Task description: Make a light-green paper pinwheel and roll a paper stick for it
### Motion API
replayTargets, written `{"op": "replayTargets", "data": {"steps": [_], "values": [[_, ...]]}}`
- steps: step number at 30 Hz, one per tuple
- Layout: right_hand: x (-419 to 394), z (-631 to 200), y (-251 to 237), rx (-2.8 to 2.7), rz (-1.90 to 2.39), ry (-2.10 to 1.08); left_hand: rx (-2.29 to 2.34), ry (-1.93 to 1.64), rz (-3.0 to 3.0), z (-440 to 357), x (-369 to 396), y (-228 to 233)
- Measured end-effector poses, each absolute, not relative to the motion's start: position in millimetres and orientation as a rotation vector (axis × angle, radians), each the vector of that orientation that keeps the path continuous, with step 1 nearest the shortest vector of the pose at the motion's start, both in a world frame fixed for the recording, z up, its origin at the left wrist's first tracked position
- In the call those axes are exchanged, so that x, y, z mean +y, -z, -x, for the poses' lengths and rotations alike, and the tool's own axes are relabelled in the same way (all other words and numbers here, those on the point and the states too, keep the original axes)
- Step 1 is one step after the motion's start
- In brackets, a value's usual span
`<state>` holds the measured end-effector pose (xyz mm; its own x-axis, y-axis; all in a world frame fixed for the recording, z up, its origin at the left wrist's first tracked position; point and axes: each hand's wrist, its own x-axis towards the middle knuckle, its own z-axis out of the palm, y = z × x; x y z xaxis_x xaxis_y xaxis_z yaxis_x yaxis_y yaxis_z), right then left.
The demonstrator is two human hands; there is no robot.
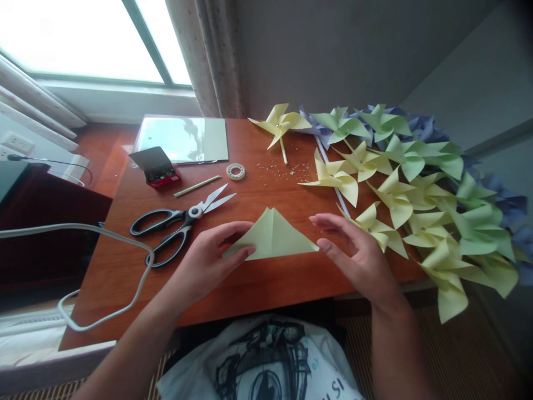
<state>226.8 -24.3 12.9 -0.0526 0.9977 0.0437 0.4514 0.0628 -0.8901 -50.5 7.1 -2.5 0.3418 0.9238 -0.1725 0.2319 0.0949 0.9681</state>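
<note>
A sheet of yellow-green paper (278, 236), folded into a triangle with a crease down its middle, is held just over the near part of the table. My left hand (216, 250) pinches its left corner, thumb on top and fingers behind. At the right corner, my right hand (353, 247) has its thumb and fingers apart, the thumb close to the paper's tip; whether it touches cannot be told. Open scissors (194, 214) with black and grey handles lie left of the paper, beyond my left wrist.
Many yellow, green and purple paper pinwheels (420, 191) cover the table's right side. A tape roll (236, 171), a rolled paper stick (197, 186), a small red box (160, 169) and a clear-wrapped paper pack (214, 139) stand behind. A white cable (144, 278) crosses the left edge.
</note>
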Motion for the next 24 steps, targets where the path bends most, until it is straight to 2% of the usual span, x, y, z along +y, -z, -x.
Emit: {"op": "replayTargets", "data": {"steps": [4, 9, 15, 24], "values": [[-7, -207, -20, -1.698, 1.374, -1.004, 1.094, -0.642, -1.573, 45, 8, -1], [8, -189, -14, -1.563, 1.334, -1.137, 1.063, -0.576, -1.712, 43, 9, -7], [7, -182, -13, -1.582, 1.333, -1.16, 1.098, -0.496, -1.88, 42, 9, -12], [-1, -178, -12, -1.609, 1.312, -1.118, 1.167, -0.705, -1.772, 23, 9, -11]]}}
